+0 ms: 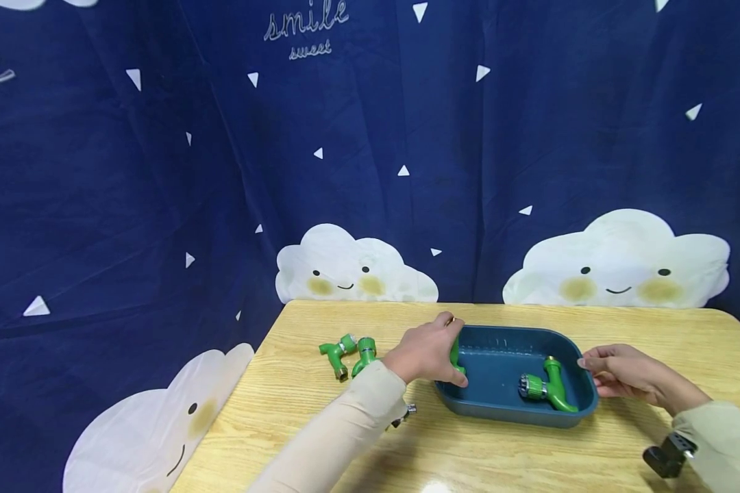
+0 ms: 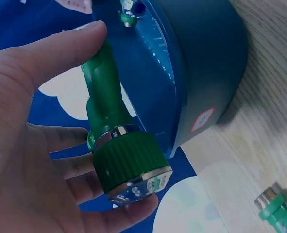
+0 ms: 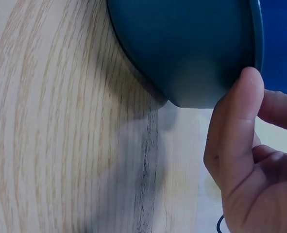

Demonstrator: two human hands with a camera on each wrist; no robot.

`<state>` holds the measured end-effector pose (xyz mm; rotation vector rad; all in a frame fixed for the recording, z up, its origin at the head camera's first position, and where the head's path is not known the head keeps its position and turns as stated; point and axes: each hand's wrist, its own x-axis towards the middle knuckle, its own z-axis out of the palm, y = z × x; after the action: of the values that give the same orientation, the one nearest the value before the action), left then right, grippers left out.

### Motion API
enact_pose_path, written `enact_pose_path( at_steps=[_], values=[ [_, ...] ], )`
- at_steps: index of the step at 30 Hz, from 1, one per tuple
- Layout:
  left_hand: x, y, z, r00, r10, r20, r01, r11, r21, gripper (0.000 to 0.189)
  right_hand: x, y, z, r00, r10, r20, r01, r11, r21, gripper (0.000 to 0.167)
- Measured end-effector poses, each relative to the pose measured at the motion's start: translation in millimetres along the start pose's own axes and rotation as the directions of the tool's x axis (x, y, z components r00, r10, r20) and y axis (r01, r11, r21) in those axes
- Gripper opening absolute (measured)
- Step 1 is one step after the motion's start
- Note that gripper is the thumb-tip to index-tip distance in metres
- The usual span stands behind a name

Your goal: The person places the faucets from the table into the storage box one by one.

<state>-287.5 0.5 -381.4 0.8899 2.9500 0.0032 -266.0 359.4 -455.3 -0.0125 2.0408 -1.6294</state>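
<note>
My left hand holds a green plastic faucet at the left end of a dark blue bin. In the left wrist view the thumb lies on the faucet's narrow end, and the fingers reach round behind its ribbed knob. A second green faucet lies inside the bin toward the right. My right hand pinches the bin's right rim, its thumb against the outer wall in the right wrist view.
On the wooden table, left of the bin, lie a green faucet and another green faucet, partly hidden by the left sleeve. A dark blue curtain with white clouds hangs behind the table. A black wrist device sits at the right cuff.
</note>
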Motion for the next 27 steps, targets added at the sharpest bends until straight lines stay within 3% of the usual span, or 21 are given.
enact_pose_path(
  at_steps=[13,27],
  values=[
    [11.8,18.0,-0.8,0.998,-0.003,0.063,-0.001,0.998,0.067,0.102,-1.0,-3.3,1.1,1.000,0.009,-0.012,-0.009,1.000,-0.012,0.021],
    [18.0,28.7,6.5,0.997,0.013,0.071,-0.019,0.997,0.079,0.100,-1.4,-1.4,0.5,1.000,0.013,-0.026,-0.013,1.000,-0.013,0.023]
  ],
)
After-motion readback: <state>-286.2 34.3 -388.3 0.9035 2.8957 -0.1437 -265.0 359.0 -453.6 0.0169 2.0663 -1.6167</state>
